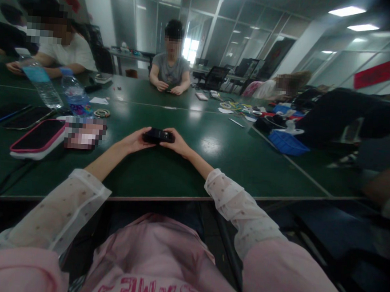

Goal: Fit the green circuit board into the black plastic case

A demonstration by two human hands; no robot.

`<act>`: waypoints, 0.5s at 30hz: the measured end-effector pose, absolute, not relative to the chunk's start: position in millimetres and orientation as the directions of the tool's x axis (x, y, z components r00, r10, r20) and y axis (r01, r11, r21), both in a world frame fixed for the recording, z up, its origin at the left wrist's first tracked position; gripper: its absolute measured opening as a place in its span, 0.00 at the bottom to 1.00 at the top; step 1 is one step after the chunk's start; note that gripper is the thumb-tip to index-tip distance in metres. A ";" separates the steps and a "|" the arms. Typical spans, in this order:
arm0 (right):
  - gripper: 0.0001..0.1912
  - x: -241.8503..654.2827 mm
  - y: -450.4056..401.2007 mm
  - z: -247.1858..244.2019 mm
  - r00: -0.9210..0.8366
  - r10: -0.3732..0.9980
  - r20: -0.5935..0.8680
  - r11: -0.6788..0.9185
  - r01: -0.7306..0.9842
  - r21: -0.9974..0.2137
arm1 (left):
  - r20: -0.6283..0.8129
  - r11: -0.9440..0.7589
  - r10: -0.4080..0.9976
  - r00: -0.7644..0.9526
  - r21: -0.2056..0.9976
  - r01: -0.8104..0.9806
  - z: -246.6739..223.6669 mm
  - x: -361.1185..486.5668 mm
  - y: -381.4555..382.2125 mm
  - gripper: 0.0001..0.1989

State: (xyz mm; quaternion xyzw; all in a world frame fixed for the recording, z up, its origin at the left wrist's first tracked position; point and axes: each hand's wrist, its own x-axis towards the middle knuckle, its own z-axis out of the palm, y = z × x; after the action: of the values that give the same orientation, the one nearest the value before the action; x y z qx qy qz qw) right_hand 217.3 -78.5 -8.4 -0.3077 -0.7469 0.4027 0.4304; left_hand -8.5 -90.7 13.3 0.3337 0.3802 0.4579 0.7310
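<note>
A small black device [158, 136] is held between both hands, just above or on the green table in the middle of the view. My left hand [138, 141] grips its left end, with the fingers around it. On its right end, my right hand [176, 143] is closed, the fingers along the top and side. The device's underside and parts of the fingers are hidden.
The green table [166, 175] spans the view. Phones, one in a pink case [40, 136], and two bottles [74, 95] stand left. A blue basket [288, 142] and cables [241, 107] lie right. A person [171, 66] sits opposite; others sit at both sides.
</note>
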 end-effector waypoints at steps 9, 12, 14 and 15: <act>0.23 222.5 -68.0 -6.8 -0.467 0.880 0.088 -0.044 -0.263 -0.964 | -0.208 0.318 0.938 0.276 0.832 -0.454 13.5 -8.5 -89.3 0.15; 0.22 223.0 -67.2 -6.2 -0.476 0.877 0.065 -0.091 -0.298 -0.950 | -0.200 0.307 0.942 0.270 0.841 -0.445 13.0 -8.2 -89.8 0.14; 0.22 223.0 -68.0 -5.6 -0.474 0.879 0.054 -0.111 -0.313 -0.943 | -0.197 0.302 0.943 0.268 0.845 -0.441 12.4 -8.1 -90.1 0.14; 0.22 223.0 -68.5 -5.4 -0.474 0.879 0.053 -0.116 -0.320 -0.940 | -0.194 0.300 0.943 0.271 0.846 -0.440 12.1 -8.2 -90.2 0.14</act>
State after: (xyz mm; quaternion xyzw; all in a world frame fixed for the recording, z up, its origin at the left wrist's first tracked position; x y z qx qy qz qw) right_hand 223.0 -68.5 -5.4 -0.2765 -0.5053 0.6939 0.4321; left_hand -8.2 -90.2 12.1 0.3444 0.3652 0.4810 0.7188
